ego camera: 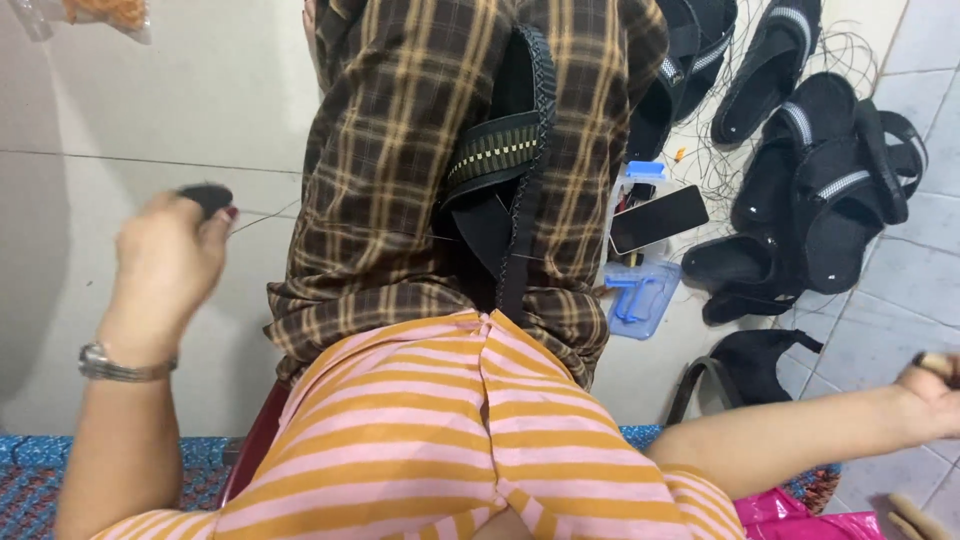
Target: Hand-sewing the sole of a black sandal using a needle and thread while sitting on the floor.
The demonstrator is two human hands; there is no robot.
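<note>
Head view: stitching step judged in hand. Left hand (165, 262) fingers closed on dark handle (207, 197), thread (265, 218) pulled taut from fingertips to sandal strap (500, 160) on lap. Right hand (930, 385) blurred, grip cannot be told. Next: thread kept tensioned.

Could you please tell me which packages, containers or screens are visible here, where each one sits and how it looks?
Phone: on the floor right of the lap, flat rectangle, dark blank screen.
Plastic box: under the phone, clear pale blue.
Clear bag: top left corner, orange contents.
Pink bag: bottom right, glossy.
</note>
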